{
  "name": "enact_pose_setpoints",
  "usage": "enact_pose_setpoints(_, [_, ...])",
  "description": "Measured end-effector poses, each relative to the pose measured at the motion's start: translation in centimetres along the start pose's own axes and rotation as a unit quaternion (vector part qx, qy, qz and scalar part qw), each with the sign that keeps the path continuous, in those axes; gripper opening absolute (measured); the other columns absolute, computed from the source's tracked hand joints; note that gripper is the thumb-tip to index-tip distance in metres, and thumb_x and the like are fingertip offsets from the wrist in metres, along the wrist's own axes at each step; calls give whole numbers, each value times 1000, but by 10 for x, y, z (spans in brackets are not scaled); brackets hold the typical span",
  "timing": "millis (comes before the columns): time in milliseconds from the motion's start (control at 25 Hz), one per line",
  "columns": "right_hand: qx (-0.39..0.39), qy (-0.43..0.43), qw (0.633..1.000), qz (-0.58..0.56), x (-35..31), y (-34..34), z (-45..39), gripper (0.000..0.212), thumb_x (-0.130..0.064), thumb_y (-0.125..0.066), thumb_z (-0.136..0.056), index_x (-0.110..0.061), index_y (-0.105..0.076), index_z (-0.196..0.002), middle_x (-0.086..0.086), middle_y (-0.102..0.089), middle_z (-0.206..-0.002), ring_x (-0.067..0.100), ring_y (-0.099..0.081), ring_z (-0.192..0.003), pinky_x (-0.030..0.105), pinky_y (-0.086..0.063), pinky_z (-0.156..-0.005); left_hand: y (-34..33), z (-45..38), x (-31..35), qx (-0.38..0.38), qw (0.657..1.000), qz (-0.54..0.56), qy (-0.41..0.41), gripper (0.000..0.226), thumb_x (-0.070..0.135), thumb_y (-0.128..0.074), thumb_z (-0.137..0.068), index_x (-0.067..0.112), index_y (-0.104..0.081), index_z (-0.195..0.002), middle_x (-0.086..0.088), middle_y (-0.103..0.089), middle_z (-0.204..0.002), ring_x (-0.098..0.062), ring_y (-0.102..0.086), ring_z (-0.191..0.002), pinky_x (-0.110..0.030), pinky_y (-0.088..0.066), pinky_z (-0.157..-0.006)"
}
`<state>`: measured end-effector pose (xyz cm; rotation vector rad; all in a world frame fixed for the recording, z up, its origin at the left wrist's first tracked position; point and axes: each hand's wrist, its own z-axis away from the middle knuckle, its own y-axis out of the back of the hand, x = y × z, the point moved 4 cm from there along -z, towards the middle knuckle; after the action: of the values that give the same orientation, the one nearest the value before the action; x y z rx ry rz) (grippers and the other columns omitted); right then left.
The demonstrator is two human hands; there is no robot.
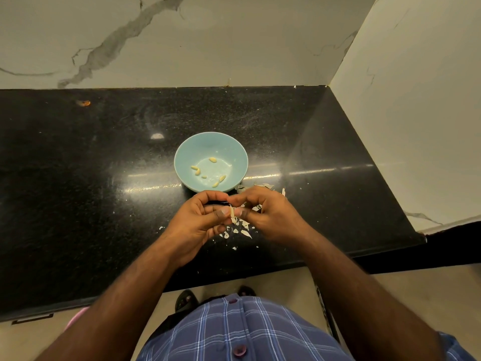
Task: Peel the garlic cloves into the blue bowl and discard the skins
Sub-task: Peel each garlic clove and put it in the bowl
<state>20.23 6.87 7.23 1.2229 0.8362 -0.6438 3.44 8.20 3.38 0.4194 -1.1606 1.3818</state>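
I hold one garlic clove [232, 212] between both hands, just over the front edge of the black counter [78, 178]. My left hand [200, 222] pinches it tight so my right hand [263, 214] can pinch and pull its skin. The blue bowl [187, 147] sits just behind, close enough to drop it in with the peeled cloves [213, 159]. Skins [246, 233] lie under my hands.

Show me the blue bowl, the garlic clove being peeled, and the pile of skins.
blue bowl [182, 155]: head view, bare inner wall on its left side.
garlic clove [232, 211]: head view, pale strip between both thumbs.
skins [246, 233]: head view, large flake on the counter.
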Motion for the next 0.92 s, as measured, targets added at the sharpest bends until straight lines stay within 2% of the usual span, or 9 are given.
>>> enact_pose_setpoints(120, [20, -26, 999, -1, 2, -1, 0, 8, -23, -76, -91, -24, -76, -99, -12, -71, -92, 7, -65, -89, 31, -57, -82, 0, 1, 2, 27, 999, -36, 0, 29, 4, -71, -88, 8, -63, -116, -10, -74, -83, -15, -69, -71, -24, -56, -63])
enact_pose_setpoints(240, [47, -39, 998, -30, 3, -2, 1, 6, -19, -78, -89, -18, -76, -94, -9, -74, -85, 5, -68, -82, 26, -57, -77, 2, 4, 3, 19, 998, -62, -3, 30, 18, -78, -78, 10, -72, -106, -11, -75, -87, -17, -70, -77, -24, -56, -66])
enact_pose_setpoints(360, [60, -72, 991, -98, 6, -4, 2, 7, -11, -79, -87, -16, -77, -91, -3, -77, -84, 10, -73, -82, 31, -60, -80, 3, 5, 3, 24, 995, -87, -35, 19, 15, -81, -72, 15, -80, -91, -15, -77, -92, -26, -73, -85, -37, -58, -79])
enact_pose_setpoints(440, [63, -114, 976, -176, 9, -7, 3, 8, -6, -79, -85, -13, -77, -87, 3, -77, -81, 16, -73, -77, 35, -61, -76, 1, 7, 4, 33, 992, -106, -63, 16, 12, -80, -73, 17, -81, -87, -16, -78, -93, -29, -75, -89, -43, -58, -87])
enact_pose_setpoints(560, [41, -188, 941, -277, 13, -9, 5, 9, 2, -75, -85, -7, -74, -83, 7, -72, -72, 11, -66, -63, 25, -51, -61, 0, 8, 4, 34, 988, -131, -79, 20, 0, -77, -80, 19, -82, -86, -14, -78, -93, -28, -75, -91, -42, -58, -89])
enact_pose_setpoints(640, [16, -234, 910, -340, 15, -11, 7, 13, 5, -71, -86, -6, -73, -81, 9, -71, -71, 13, -66, -65, 23, -49, -60, 0, 6, 3, 31, 987, -133, -79, 24, -4, -74, -83, 19, -82, -87, -14, -78, -94, -28, -75, -92, -41, -58, -89])
enact_pose_setpoints(760, [-11, -269, 872, -410, 17, -11, 8, 16, 8, -67, -88, -6, -73, -84, 10, -72, -76, 16, -67, -68, 23, -51, -58, -1, 5, 3, 26, 989, -123, -81, 29, -6, -73, -84, 21, -82, -84, -11, -79, -93, -21, -74, -90, -31, -58, -82])
enact_pose_setpoints(920, [-61, -288, 851, -434, 18, -12, 12, 18, 7, -60, -92, -7, -71, -86, 8, -71, -76, 15, -66, -68, 24, -50, -61, -1, 4, 0, 20, 990, -117, -80, 24, -7, -73, -83, 16, -80, -88, -11, -78, -93, -20, -73, -91, -27, -57, -80])
